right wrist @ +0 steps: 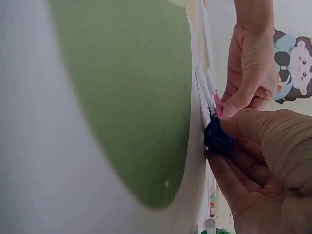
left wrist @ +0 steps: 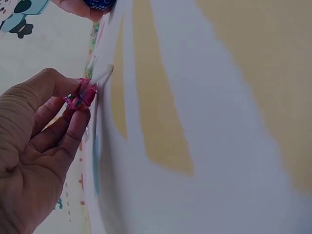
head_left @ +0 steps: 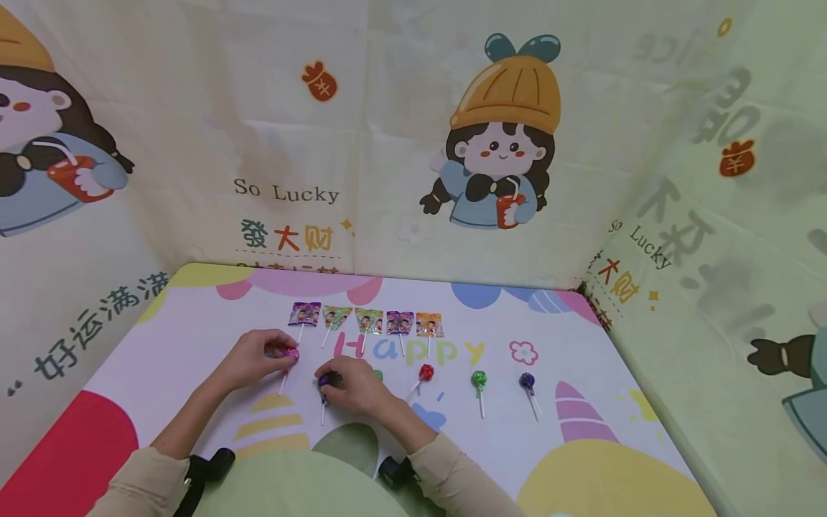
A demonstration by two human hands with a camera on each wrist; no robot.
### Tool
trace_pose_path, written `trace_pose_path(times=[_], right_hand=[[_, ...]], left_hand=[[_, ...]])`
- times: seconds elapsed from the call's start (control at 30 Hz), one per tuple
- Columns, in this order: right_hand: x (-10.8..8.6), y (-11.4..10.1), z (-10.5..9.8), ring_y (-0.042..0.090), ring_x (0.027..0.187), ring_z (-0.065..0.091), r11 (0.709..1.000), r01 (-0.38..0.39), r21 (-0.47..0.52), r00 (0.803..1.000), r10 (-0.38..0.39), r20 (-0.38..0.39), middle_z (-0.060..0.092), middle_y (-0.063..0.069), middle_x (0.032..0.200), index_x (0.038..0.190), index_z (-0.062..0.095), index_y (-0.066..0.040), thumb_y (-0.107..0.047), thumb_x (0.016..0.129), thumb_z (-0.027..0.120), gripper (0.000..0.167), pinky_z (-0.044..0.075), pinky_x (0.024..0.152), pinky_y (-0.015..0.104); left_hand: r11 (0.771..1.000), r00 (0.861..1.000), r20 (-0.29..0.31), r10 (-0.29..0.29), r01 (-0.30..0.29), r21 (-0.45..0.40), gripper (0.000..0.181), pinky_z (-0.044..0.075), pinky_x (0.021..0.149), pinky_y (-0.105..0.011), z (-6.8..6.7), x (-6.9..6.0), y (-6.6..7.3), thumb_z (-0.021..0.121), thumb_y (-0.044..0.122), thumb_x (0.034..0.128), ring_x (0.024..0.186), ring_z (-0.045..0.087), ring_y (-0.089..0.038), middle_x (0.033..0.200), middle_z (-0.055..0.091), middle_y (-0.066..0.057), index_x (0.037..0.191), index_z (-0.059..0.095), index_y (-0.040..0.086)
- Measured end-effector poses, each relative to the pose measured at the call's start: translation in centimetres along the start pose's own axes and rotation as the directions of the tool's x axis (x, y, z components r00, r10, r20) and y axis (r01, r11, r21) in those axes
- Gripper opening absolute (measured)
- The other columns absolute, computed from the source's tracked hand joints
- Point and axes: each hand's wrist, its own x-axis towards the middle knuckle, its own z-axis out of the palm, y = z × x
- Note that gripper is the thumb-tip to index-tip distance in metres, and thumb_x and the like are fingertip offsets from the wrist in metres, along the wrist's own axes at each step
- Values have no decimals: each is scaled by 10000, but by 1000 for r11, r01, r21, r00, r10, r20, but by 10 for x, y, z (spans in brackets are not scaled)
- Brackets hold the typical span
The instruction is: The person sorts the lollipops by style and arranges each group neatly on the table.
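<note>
My left hand (head_left: 261,357) pinches a pink-wrapped lollipop (left wrist: 82,93) by its round head, the white stick pointing toward me. Just to its right, my right hand (head_left: 354,385) holds a dark blue lollipop (right wrist: 219,136) between thumb and fingers, its stick also toward me. Farther right in the same row lie a red lollipop (head_left: 426,373), a green lollipop (head_left: 479,380) and a dark purple lollipop (head_left: 528,383). Part of another green lollipop (head_left: 378,375) shows behind my right hand, which hides the rest.
Behind the hands, a row of flat-wrapped lollipops includes a purple packet (head_left: 304,314), a green packet (head_left: 370,320) and an orange packet (head_left: 429,324). They lie on a table (head_left: 452,459) with a printed cover. Printed cloth walls (head_left: 388,143) stand at its back and sides.
</note>
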Motion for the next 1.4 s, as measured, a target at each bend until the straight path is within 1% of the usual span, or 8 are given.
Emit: trace_pose_path(times=[0.23, 0.37, 0.5, 0.7, 0.8, 1.03, 1.2, 1.4], right_hand=[[1, 0, -1, 26, 982, 630, 1000, 2, -16, 1000, -2, 0, 733, 25, 1122, 1162, 728, -76, -95, 954, 705, 210, 486, 891, 114], [2, -1, -1, 18, 985, 624, 1000, 5, -8, 1000, -5, 3, 730, 24, 1134, 1171, 726, -78, -98, 960, 699, 213, 481, 890, 109], [3, -2, -2, 21, 991, 631, 1000, -1, 16, 1000, 1, -2, 729, 20, 1130, 1166, 726, -74, -92, 958, 700, 211, 490, 890, 114], [4, -3, -3, 15, 997, 643, 995, -52, 89, 998, 53, -14, 732, 18, 1105, 1133, 733, -68, -66, 938, 717, 196, 500, 896, 121], [5, -4, -3, 20, 985, 646, 992, -57, 110, 998, 60, -22, 734, 21, 1088, 1120, 736, -61, -55, 925, 723, 195, 507, 888, 129], [6, -4, -4, 11, 986, 648, 990, -74, 119, 997, 78, -26, 737, 9, 1077, 1116, 736, -66, -67, 916, 733, 199, 509, 894, 136], [9, -6, -8, 19, 982, 646, 984, -107, 141, 994, 110, -12, 731, 7, 1080, 1122, 735, -68, -80, 924, 731, 198, 513, 901, 145], [22, -8, -12, 47, 995, 680, 987, -98, 131, 994, 105, -42, 752, 28, 1075, 1112, 744, -45, -61, 918, 732, 195, 517, 911, 145]], left_hand=[[1000, 1000, -8, 9, -9, -18, 236, 552, 717, -188, 0, 1, -3, 796, 116, 888, 826, 647, -170, 976, 731, -68, 1074, 720, -6], [1000, 1000, -14, -6, 6, -21, 239, 553, 729, -184, -2, 1, -5, 792, 129, 897, 840, 658, -157, 998, 735, -76, 1089, 725, 5], [999, 1000, -9, -29, 29, -38, 240, 554, 736, -182, -5, 1, -7, 783, 129, 906, 859, 661, -167, 1018, 735, -77, 1109, 723, 15], [997, 999, 15, -44, 45, -59, 263, 554, 740, -173, -6, 1, -5, 785, 149, 909, 878, 668, -180, 1030, 735, -80, 1121, 716, 9], [998, 999, 24, -40, 41, -50, 256, 581, 773, -219, -7, 2, -4, 781, 142, 911, 885, 666, -180, 1024, 735, -76, 1118, 714, 7], [999, 998, 41, -39, 38, 23, 215, 589, 888, -442, -10, 6, 1, 768, 101, 901, 915, 640, -203, 994, 724, -59, 1089, 720, 9], [998, 997, 56, -59, 58, 27, 206, 582, 902, -472, -10, 7, 4, 764, 94, 901, 933, 642, -219, 998, 723, -61, 1085, 718, 13], [998, 995, 68, -66, 66, 13, 192, 582, 907, -467, -9, 8, 4, 757, 86, 907, 954, 653, -226, 1007, 725, -64, 1079, 712, 13]])
